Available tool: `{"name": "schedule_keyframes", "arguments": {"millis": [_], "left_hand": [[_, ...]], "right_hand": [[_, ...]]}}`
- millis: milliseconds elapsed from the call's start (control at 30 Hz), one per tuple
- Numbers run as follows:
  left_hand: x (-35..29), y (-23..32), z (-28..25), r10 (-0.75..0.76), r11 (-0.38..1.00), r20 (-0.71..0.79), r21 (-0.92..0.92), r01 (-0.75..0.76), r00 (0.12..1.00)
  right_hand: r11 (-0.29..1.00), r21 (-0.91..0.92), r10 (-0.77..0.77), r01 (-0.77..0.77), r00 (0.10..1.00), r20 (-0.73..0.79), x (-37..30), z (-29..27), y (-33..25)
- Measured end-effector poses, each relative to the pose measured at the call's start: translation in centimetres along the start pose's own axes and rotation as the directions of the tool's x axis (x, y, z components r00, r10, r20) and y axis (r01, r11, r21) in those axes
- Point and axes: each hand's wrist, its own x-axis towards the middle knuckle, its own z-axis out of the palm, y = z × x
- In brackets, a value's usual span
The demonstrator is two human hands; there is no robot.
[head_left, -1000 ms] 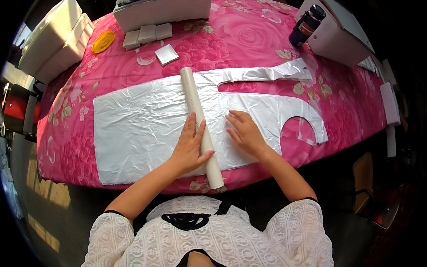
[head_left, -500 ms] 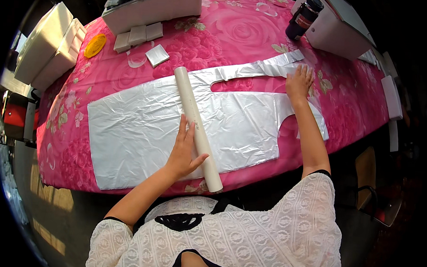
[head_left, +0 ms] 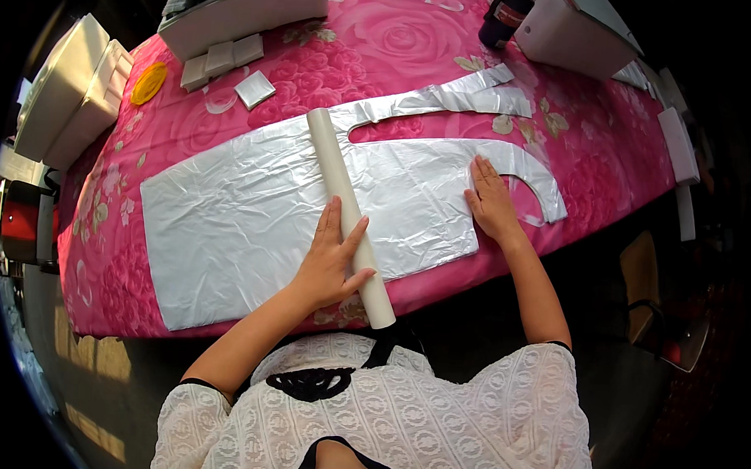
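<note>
A thin, shiny whitish plastic apron [head_left: 227, 229] lies spread flat on the table, creased, with its neck loop and straps toward the right. Across its middle rests a long pale tube [head_left: 340, 179], its near end jutting past the table's front edge. My left hand [head_left: 329, 262] lies against the tube with fingers spread, not wrapped round it. On the apron's right part, beside the curved cut-out, my right hand [head_left: 491, 201] rests flat with its fingers stretched out. Neither hand grips anything.
A pink rose-patterned cloth [head_left: 407, 37] covers the table. Beyond the apron are small folded white packets [head_left: 255, 90], a yellow ring-shaped object [head_left: 149, 83] and a white box [head_left: 242, 19]. A dark flask [head_left: 505, 20] stands by another white box [head_left: 573, 35]; more white boxes [head_left: 66, 100] are at left.
My right hand has moved left and nearer, from the apron's straps to its body beside the cut-out. My left hand stays on the tube, its fingers now more spread. The view has shifted slightly.
</note>
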Motion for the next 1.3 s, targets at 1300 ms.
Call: {"name": "schedule_keyframes", "arguments": {"millis": [1300], "left_hand": [[-1.2, 0.5, -3.9, -0.317, 0.841, 0.199, -0.392, 0.372, 0.927]], "right_hand": [[0.819, 0.493, -0.544, 0.293, 0.668, 0.508, -4.6, -1.9, -26.8]]}}
